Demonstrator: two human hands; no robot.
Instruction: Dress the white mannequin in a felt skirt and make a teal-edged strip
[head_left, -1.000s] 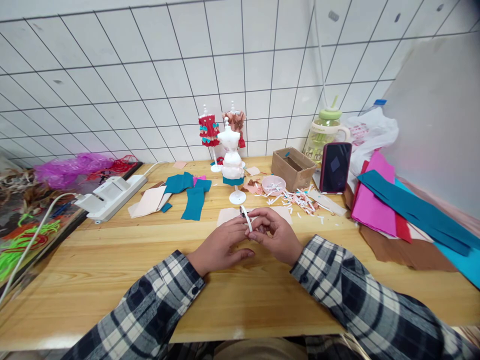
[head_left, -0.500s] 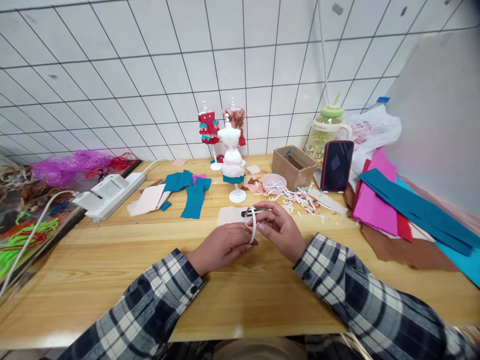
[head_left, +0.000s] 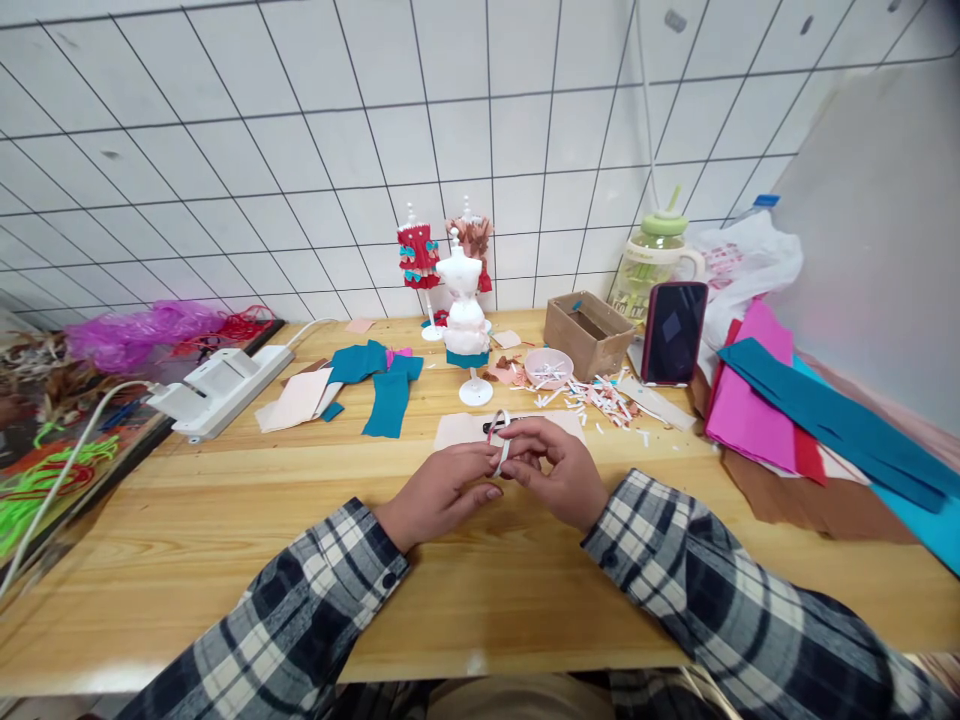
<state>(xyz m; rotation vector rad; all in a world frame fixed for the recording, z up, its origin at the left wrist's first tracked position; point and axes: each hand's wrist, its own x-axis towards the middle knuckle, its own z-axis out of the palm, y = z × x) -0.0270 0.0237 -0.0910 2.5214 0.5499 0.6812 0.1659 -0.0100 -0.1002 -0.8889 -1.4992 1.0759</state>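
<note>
Both hands meet over the table, around a thin white ring that looks like a narrow roll of tape (head_left: 505, 452). My left hand (head_left: 446, 490) has its fingertips at the ring's left side, with its thumb lying below. My right hand (head_left: 559, 470) pinches the ring's right side between thumb and fingers. Just behind them a pale pink piece of fabric (head_left: 454, 430) lies flat. On it rests a small black tool (head_left: 489, 427), mostly hidden by the ring and fingers. Farther back stands a white mini dress form (head_left: 460, 275) wrapped in pale pink and teal fabric.
A pink bowl (head_left: 548, 366) sits among white paper strips (head_left: 600, 400), before a cardboard box (head_left: 589, 335). Right are a phone (head_left: 675, 333), a jug (head_left: 649, 265) and stacked coloured fabric (head_left: 757, 410). Left lie teal pieces (head_left: 388, 405) and a power strip (head_left: 232, 390).
My right fingers have come down and in onto the white ring, closing around its right side. The ring sits slightly higher and left, and my left thumb has dropped away from it.
</note>
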